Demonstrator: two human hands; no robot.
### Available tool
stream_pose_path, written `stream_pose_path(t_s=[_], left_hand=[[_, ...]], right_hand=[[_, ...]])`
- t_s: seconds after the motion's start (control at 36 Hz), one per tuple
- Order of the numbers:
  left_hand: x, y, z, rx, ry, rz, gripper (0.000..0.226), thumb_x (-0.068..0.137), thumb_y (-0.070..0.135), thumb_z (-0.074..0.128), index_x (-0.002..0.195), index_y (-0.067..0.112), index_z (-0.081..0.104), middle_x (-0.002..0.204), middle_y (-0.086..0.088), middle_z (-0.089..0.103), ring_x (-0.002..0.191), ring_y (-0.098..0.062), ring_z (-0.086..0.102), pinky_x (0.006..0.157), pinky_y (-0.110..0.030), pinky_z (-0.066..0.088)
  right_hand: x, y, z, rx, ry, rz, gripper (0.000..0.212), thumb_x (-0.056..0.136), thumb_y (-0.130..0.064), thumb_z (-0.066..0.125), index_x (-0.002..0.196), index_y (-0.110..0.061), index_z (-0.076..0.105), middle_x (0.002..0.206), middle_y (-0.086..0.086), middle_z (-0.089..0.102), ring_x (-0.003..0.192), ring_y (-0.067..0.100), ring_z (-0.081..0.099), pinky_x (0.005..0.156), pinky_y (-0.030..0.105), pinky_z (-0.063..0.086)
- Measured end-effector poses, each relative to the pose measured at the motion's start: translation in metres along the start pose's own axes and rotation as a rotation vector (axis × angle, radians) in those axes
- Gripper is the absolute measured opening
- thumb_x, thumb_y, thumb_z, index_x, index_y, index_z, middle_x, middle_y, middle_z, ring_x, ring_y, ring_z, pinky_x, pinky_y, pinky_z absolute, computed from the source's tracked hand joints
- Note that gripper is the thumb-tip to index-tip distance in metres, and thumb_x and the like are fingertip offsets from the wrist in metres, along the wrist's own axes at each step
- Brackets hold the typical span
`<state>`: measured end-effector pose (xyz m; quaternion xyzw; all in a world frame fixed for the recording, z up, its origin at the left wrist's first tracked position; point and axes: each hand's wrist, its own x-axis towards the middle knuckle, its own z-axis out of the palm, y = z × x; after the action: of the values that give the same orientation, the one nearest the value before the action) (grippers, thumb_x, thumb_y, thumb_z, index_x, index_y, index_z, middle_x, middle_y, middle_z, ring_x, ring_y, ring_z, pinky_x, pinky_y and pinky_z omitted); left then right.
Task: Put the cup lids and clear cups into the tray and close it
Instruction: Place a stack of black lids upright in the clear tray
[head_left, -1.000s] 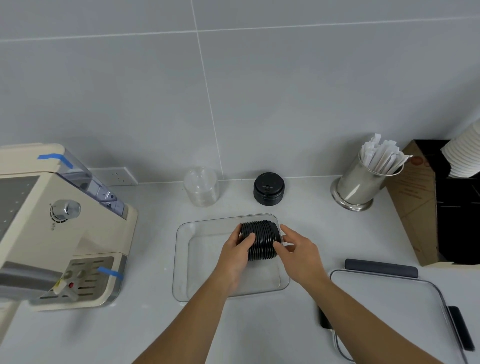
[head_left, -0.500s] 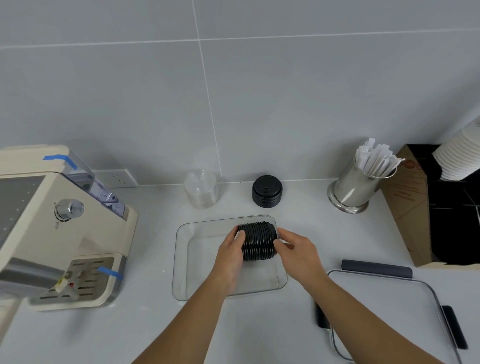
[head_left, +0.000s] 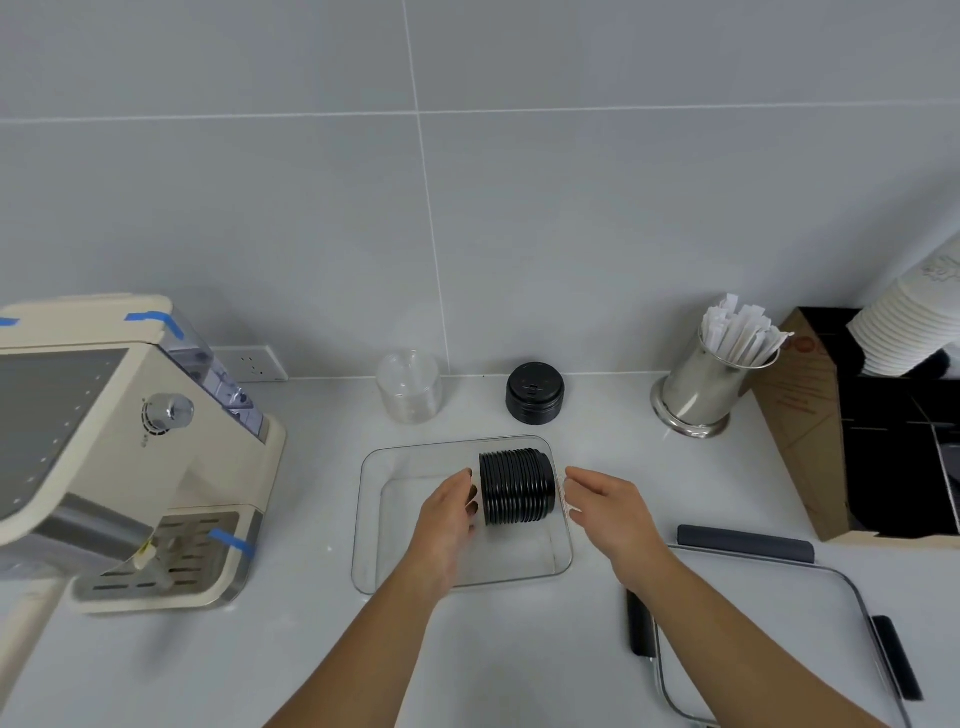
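Clear tray on the desk, holding one stack of black lids laid on its side at the far right end. Left hand with fingertips at the stack's left end, grip loose; right hand just beside the right end, grip open, holding nothing. Behind the tray: clear cups and second lid stack, both upright; tray cover front right.

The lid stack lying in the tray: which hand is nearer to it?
Left. The left hand has its fingertips at the stack's left end, about touching. The right hand is open just off the right end, with a small gap, above the tray's right side.
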<state>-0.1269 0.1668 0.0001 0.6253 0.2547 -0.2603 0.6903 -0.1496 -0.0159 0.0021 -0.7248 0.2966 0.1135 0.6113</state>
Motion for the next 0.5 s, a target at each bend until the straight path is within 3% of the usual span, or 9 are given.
stream_pose_path(t_s=[0.06,0.11,0.17,0.28,0.5], left_hand=[[-0.007,0.001,-0.005,0.006,-0.002,-0.005,0.037,0.1,0.034,0.049,0.134,0.02,0.055,0.129,0.0,0.057,0.12,-0.017,0.055,0.107,-0.036,0.041],[-0.015,0.003,-0.009,0.0,-0.008,0.01,0.047,0.1,0.035,0.05,0.143,0.017,0.048,0.14,-0.005,0.054,0.129,-0.022,0.052,0.109,-0.038,0.041],[-0.021,0.003,-0.015,-0.015,-0.015,0.025,0.045,0.1,0.033,0.049,0.142,0.016,0.049,0.139,-0.008,0.055,0.126,-0.024,0.054,0.107,-0.038,0.043],[-0.03,0.004,-0.024,-0.071,0.003,0.052,0.039,0.102,0.033,0.045,0.136,0.016,0.054,0.129,-0.007,0.062,0.118,-0.024,0.06,0.106,-0.041,0.045],[-0.045,0.007,-0.035,-0.252,0.019,0.06,0.033,0.101,0.036,0.049,0.118,0.012,0.064,0.116,-0.012,0.069,0.11,-0.028,0.066,0.098,-0.042,0.051]], right_hand=[[-0.005,-0.001,-0.002,0.03,0.003,0.004,0.036,0.088,-0.022,0.063,0.124,-0.017,0.066,0.102,-0.012,0.068,0.098,0.013,0.065,0.102,0.041,0.05],[-0.01,-0.002,-0.005,0.066,0.002,0.007,0.027,0.089,-0.02,0.063,0.115,-0.021,0.07,0.101,-0.009,0.068,0.099,0.015,0.065,0.101,0.04,0.05],[-0.014,-0.002,-0.008,0.093,0.008,0.011,0.024,0.088,-0.019,0.063,0.111,-0.023,0.071,0.098,-0.005,0.069,0.1,0.017,0.065,0.101,0.039,0.05],[-0.019,-0.004,-0.014,0.144,0.005,0.026,0.035,0.087,-0.019,0.066,0.123,-0.017,0.066,0.103,-0.001,0.07,0.102,0.018,0.066,0.102,0.039,0.049],[-0.027,-0.012,-0.022,0.263,-0.022,0.005,0.03,0.088,-0.015,0.066,0.118,-0.013,0.067,0.111,0.008,0.071,0.104,0.021,0.067,0.096,0.034,0.051]])
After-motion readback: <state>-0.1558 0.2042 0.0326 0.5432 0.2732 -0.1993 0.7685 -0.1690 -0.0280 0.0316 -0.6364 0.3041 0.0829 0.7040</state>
